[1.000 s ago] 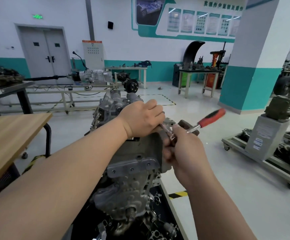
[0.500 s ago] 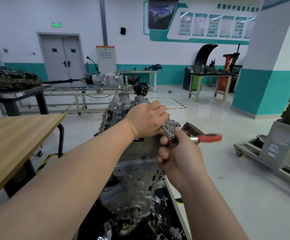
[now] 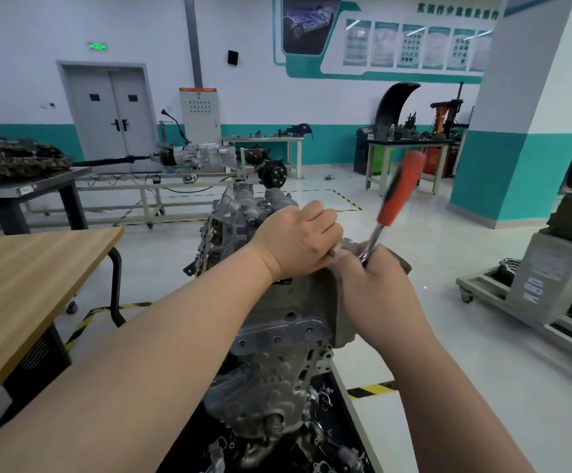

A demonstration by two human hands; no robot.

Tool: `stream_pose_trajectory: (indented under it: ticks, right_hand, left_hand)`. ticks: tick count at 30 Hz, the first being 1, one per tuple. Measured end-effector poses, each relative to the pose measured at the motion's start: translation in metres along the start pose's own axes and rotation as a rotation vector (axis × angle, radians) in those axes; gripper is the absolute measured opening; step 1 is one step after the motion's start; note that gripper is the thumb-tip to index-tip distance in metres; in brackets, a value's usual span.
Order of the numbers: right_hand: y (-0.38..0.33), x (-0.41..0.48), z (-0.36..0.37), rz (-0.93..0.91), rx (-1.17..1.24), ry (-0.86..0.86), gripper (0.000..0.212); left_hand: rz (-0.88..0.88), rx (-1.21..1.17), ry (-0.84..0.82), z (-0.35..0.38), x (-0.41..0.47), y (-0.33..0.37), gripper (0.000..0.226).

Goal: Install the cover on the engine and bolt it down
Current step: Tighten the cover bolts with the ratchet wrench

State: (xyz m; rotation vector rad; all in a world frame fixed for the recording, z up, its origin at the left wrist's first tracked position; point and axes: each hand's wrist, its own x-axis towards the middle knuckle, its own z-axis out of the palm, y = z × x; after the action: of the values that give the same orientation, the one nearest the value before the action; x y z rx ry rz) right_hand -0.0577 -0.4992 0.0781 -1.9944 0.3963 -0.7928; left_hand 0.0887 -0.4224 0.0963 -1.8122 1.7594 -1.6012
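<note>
A grey aluminium engine (image 3: pixel 271 353) stands upright in front of me on a black stand. Its cast cover (image 3: pixel 346 322) sits on the upper right side. My left hand (image 3: pixel 298 244) lies curled over the top of the engine and pinches the extension bar of a ratchet wrench. My right hand (image 3: pixel 373 285) grips the head end of that ratchet wrench (image 3: pixel 399 191), whose red-orange handle sticks up and to the right, blurred by motion. The socket and the bolt are hidden under my hands.
A wooden table (image 3: pixel 32 285) stands close on the left. The black stand tray (image 3: pixel 325 448) below the engine holds several loose metal parts. A wheeled cart (image 3: pixel 533 302) with another unit is at the right, near a white and teal pillar (image 3: pixel 523 131).
The ratchet handle has swung from pointing right and level to pointing steeply upward. My left hand has stayed on the extension bar.
</note>
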Motion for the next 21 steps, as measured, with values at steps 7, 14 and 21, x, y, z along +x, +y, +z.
stream_pose_trajectory:
  ticks: [7,14,21]
  right_hand:
    - [-0.005,-0.010,0.008,0.432,1.113,-0.013,0.027]
    - [0.005,-0.031,0.028,0.701,1.675,-0.172,0.028]
    - [0.003,-0.034,0.030,0.742,1.850,-0.193,0.035]
  left_hand:
    - [-0.087,-0.095,0.121,-0.010,-0.001,0.001,0.010]
    - [-0.039,-0.081,0.139,-0.009,-0.021,-0.001,0.002]
    - [-0.083,-0.021,0.194,-0.001,-0.024,0.003,0.005]
